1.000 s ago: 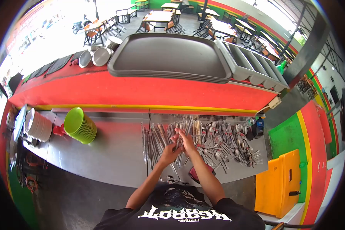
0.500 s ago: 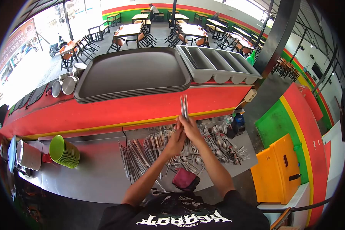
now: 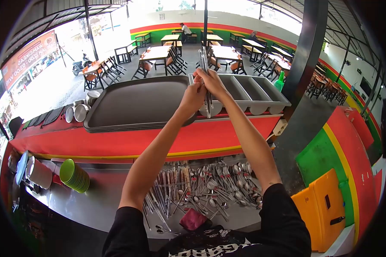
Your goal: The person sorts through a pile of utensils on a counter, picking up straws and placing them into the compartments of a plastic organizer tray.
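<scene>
Both my left hand (image 3: 193, 97) and my right hand (image 3: 213, 84) are closed around an upright bundle of slim metal chopsticks (image 3: 208, 110), whose ends stick out above and below my fingers. The hands are raised over the left part of a grey cutlery holder (image 3: 246, 104) with several long compartments. My forearms and the bundle partly hide its left compartment. Beneath my arms, more chopsticks (image 3: 171, 177) lie in rough rows on the metal counter (image 3: 111, 195). Loose spoons and forks (image 3: 240, 182) are heaped to their right. A folded maroon cloth (image 3: 194, 219) lies nearest my body.
Stacked dark trays (image 3: 137, 103) rest on the red ledge (image 3: 116, 143), left of the holder, beside metal cups (image 3: 80, 112). Green bowls (image 3: 74, 175) are stacked at left. A green bottle (image 3: 279, 80), a dark post (image 3: 304, 55) and an orange box (image 3: 321, 210) are at right.
My hands have moved up and forward with the chopsticks, from above the counter to over the cutlery holder. The view has tilted upward slightly.
</scene>
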{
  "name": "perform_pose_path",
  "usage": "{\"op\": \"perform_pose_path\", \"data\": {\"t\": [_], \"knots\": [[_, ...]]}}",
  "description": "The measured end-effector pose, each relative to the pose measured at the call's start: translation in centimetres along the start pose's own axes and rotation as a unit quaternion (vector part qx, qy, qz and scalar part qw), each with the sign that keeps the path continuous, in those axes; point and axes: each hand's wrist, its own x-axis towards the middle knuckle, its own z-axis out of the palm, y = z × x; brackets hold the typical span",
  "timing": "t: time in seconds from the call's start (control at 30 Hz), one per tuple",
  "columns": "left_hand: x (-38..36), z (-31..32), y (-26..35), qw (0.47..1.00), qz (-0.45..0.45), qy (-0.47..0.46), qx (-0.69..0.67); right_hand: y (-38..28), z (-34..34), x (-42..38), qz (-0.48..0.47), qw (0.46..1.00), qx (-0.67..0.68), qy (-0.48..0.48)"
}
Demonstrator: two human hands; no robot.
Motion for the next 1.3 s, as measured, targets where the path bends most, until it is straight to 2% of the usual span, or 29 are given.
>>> {"op": "perform_pose_path", "data": {"t": [0.1, 0.13, 0.23, 0.3, 0.37, 0.43, 0.47, 0.57, 0.6, 0.73, 0.77, 0.87, 0.97, 1.0, 1.07, 1.2, 1.3], "knots": [[3.2, 0.4, -0.1, 0.998, 0.026, 0.03, 0.043, 1.6, -1.5, 3.7, -0.032, 0.999, -0.019, -0.001], [4.5, 0.4, -1.1, 0.998, -0.001, 0.024, 0.055, 2.3, -2.1, 4.8, -0.044, 0.998, -0.039, -0.003], [7.0, 1.0, -3.0, 0.993, 0.013, 0.049, 0.104, 5.1, -3.1, 7.3, -0.071, 0.995, -0.076, -0.002], [7.4, 1.2, -3.3, 0.988, 0.016, 0.049, 0.147, 7.4, -3.5, 8.4, -0.059, 0.994, -0.093, 0.004], [7.5, 1.7, -4.0, 0.985, 0.036, 0.06, 0.16, 9.0, -3.5, 9.1, 0.0, 0.995, -0.101, 0.011], [7.5, 2.0, -4.8, 0.97, 0.021, 0.043, 0.239, 12.3, -3.5, 9.9, 0.065, 0.989, -0.132, 0.019], [7.4, 2.2, -5.2, 0.96, 0.014, 0.033, 0.277, 13.7, -3.7, 10.3, 0.082, 0.989, -0.125, -0.008], [5.9, 2.9, -5.6, 0.939, 0.043, 0.047, 0.338, 14.8, -2.9, 8.5, 0.065, 0.96, -0.262, 0.068], [5.8, 3.0, -5.5, 0.934, 0.041, 0.041, 0.352, 14.9, -3.2, 8.8, 0.09, 0.968, -0.232, 0.02], [5.3, 3.2, -5.2, 0.905, 0.031, 0.01, 0.424, 16.6, -2.6, 9.1, 0.051, 0.962, -0.266, 0.02], [5.2, 3.2, -5.1, 0.895, 0.031, 0.002, 0.446, 17.0, -2.5, 9.2, 0.07, 0.958, -0.278, 0.015], [5.5, 3.4, -6.4, 0.874, 0.015, -0.023, 0.485, 14.2, -2.3, 7.3, 0.116, 0.944, -0.308, 0.0], [5.7, 3.5, -5.8, 0.833, -0.025, -0.1, 0.543, 15.7, -2.4, 8.1, 0.183, 0.903, -0.372, -0.116], [5.8, 3.5, -5.4, 0.817, -0.044, -0.124, 0.561, 15.0, -2.5, 7.1, 0.185, 0.916, -0.345, -0.09], [5.9, 3.7, -4.5, 0.783, -0.083, -0.17, 0.593, 14.3, -2.4, 6.9, 0.184, 0.907, -0.367, -0.099], [6.2, 3.6, -5.1, 0.796, -0.091, -0.168, 0.575, 14.0, -2.3, 6.6, 0.148, 0.891, -0.417, -0.106], [6.0, 3.5, -5.2, 0.809, -0.079, -0.15, 0.563, 12.7, -2.3, 6.5, 0.171, 0.901, -0.39, -0.085]]}}
